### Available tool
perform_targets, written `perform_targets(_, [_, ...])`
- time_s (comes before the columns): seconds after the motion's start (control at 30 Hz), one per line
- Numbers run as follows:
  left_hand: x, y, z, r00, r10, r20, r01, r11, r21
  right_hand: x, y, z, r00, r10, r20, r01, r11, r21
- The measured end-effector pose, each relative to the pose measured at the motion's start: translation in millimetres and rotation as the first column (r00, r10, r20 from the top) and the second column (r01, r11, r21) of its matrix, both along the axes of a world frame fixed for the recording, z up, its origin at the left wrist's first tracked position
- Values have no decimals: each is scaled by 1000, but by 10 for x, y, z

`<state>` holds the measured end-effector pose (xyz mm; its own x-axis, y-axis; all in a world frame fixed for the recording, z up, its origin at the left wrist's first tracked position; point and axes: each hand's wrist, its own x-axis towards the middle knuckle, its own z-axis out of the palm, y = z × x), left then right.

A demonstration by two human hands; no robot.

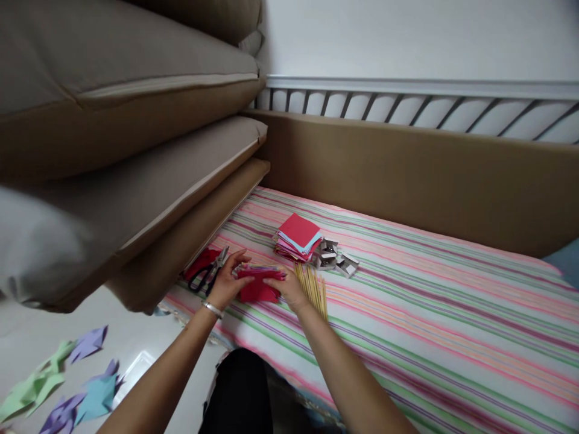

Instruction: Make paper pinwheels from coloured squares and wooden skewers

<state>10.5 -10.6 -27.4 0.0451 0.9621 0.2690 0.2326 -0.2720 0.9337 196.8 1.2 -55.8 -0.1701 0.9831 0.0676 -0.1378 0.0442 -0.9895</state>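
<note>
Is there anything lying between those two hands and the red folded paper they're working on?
Nothing visible does. The left hand and right hand are both already on the red folded paper piece, one at each end. The bundle of thin wooden sticks lies beside the right hand, and the black-handled scissors beside the left.

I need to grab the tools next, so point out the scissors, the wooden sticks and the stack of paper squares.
scissors (208,275): head view, on the black handles.
wooden sticks (315,290): head view, middle of the bundle.
stack of paper squares (298,232): head view, red top sheet.
</note>
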Motion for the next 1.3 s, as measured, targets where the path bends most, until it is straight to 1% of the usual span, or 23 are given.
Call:
perform_targets(0.07, [-16,-22,-1,999,-17,-49,15,999,-34,29,-2,-42,1000,-1,7,1,1000,-26])
perform_targets(0.13, [-3,-61,4,992,-8,-127,10,1000,15,42,-2,-89,1000,4,9,-3,999,-48])
perform_targets(0.2, [35,-99,37,972,32,-231,11,983,182,34,3,-124,1000,10,8,-10,999,-44])
perform_targets(0.23, [58,-112,66,952,77,-296,10,960,280,24,8,-133,1000,14,8,-14,999,-35])
perform_targets(0.3, [100,-126,142,879,193,-435,17,900,435,0,20,-138,1000,22,11,-22,1000,-14])
perform_targets(0.37, [125,-129,225,779,249,-575,82,869,487,-19,32,-129,999,26,23,-26,1000,-1])
perform_targets(0.43, [128,-133,294,692,237,-681,169,865,473,-32,40,-112,999,24,34,-24,1000,5])
perform_targets(0.47, [124,-137,319,665,239,-708,186,864,467,-36,41,-103,999,26,34,-26,1000,10])
perform_targets(0.57, [101,-154,361,627,325,-708,115,860,497,-46,38,-74,998,54,18,-55,998,19])
perform_targets(0.6, [93,-158,368,612,333,-718,108,864,493,-49,35,-65,998,60,16,-61,998,20])
perform_targets(0.7, [82,-159,409,558,268,-785,179,885,429,-57,24,-43,998,54,27,-54,998,16])
perform_targets(0.83, [126,-108,568,541,234,-808,186,903,386,-76,31,-23,998,53,44,-54,998,18])
perform_targets(0.87, [145,-74,619,534,189,-824,210,914,346,-83,43,-14,998,49,48,-50,999,19])
perform_targets(0.93, [173,29,709,521,45,-852,260,943,209,-93,85,19,997,42,57,-43,999,16])
perform_targets(0.97, [172,97,741,544,-30,-839,251,959,129,-94,113,43,997,43,60,-44,999,11])
perform_targets(1.0, [158,173,760,617,-101,-780,209,977,39,-89,143,71,997,47,60,-48,999,4])
perform_targets(1.03, [129,251,766,722,-155,-675,153,986,-63,-79,173,102,997,53,56,-53,999,-6])
perform_targets(1.07, [88,324,756,826,-175,-535,101,981,-165,-66,198,131,997,56,49,-56,998,-16])
perform_targets(1.1, [39,385,730,907,-164,-389,64,964,-258,-51,215,155,997,60,44,-59,998,-23])
perform_targets(1.13, [-13,429,686,956,-134,-262,42,944,-329,-39,221,172,998,62,26,-61,997,-37])
perform_targets(1.17, [-60,450,625,980,-105,-170,34,926,-377,-33,214,179,998,60,-12,-61,996,-66])
perform_targets(1.23, [-122,426,455,995,-60,-74,23,907,-421,-49,164,165,986,32,-162,-59,984,-168])
perform_targets(1.3, [-123,336,249,1000,-5,28,18,889,-458,-104,82,126,935,-31,-354,-76,956,-284])
